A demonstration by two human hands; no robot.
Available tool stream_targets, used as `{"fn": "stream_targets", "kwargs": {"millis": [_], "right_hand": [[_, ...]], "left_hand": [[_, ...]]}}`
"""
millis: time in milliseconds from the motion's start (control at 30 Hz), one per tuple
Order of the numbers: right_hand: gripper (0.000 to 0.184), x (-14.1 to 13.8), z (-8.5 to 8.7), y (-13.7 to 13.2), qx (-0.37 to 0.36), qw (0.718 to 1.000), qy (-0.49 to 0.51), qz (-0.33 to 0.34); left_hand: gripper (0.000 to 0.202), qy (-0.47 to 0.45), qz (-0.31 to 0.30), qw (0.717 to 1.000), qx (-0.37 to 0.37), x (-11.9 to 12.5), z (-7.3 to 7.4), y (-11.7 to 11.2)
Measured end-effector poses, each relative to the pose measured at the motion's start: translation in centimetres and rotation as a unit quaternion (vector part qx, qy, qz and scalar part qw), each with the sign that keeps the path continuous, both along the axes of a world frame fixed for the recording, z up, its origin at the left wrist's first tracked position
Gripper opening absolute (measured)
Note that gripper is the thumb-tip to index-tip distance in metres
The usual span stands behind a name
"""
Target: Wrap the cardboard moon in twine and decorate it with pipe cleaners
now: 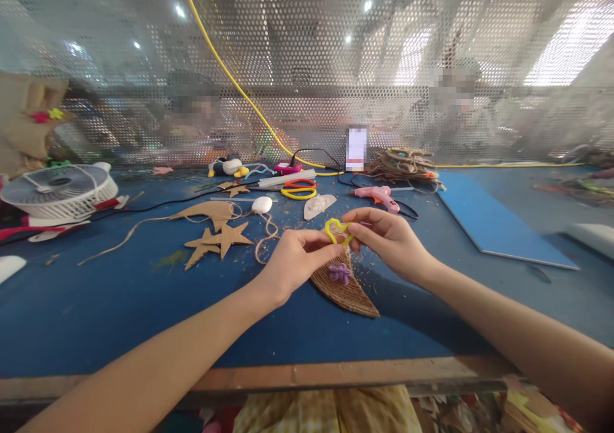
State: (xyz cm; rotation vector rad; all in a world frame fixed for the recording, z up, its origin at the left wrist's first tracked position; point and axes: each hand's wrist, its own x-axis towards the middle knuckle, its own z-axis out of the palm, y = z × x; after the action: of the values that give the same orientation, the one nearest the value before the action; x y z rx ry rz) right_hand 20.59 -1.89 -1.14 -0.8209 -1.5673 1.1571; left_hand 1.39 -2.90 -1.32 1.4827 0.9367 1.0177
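Observation:
Both hands meet over the middle of the blue table (119, 305) on a small yellow heart-shaped loop (336, 229). My left hand (295, 260) pinches the loop's left side. My right hand (391, 238) pinches its right side. Just beneath the loop lies a jute-wrapped crescent piece (350, 292) with a small purple flower (340, 272) stuck on it. The left hand's fingers rest close above the crescent's upper end.
Cardboard stars (218, 241) and a cardboard crescent (211, 212) lie to the left with twine. Behind are a pink glue gun (378, 195), scissors (300, 188), a white oval (261, 204), a twine bundle (405, 162). A white fan (60, 190) stands far left, a blue board (494, 222) right. Perforated screen behind.

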Motion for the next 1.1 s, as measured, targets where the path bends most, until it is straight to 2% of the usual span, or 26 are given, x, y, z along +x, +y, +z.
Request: {"fn": "stream_targets", "kwargs": {"millis": [67,233,367,533,667,833,967,1100], "right_hand": [[0.03,0.1,0.0,0.1,-0.035,0.998,0.026,0.033],[0.022,0.3,0.2,0.1,-0.115,0.989,0.07,0.054],[0.02,-0.1,0.3,-0.4,-0.127,0.986,0.094,0.044],[0.021,-0.7,0.1,-0.9,-0.112,0.991,0.072,0.026],[0.022,-0.8,0.0,-0.8,-0.114,0.992,0.056,0.004],[0.026,-0.9,0.2,-1.0,-0.138,0.988,0.064,0.012],[0.028,-1.1,0.0,-1.2,-0.135,0.989,0.067,-0.012],[0.026,-1.1,-0.3,-1.2,-0.121,0.99,0.069,-0.015]], "left_hand": [[0.023,-0.048,0.016,0.999,-0.013,0.0,0.0,0.1],[0.038,-0.098,0.032,0.994,-0.02,-0.2,0.0,0.6],[0.042,-0.063,0.04,0.997,0.007,0.0,-0.3,0.4],[0.069,-0.011,0.036,0.998,0.046,0.3,0.1,-0.5],[0.065,0.067,0.06,0.991,0.101,0.3,0.7,-1.0],[0.057,0.139,0.091,0.964,0.206,0.2,0.6,-1.2],[0.057,0.155,0.1,0.947,0.262,0.2,0.4,-1.4],[0.053,0.154,0.104,0.945,0.271,0.2,0.7,-1.6]]}}
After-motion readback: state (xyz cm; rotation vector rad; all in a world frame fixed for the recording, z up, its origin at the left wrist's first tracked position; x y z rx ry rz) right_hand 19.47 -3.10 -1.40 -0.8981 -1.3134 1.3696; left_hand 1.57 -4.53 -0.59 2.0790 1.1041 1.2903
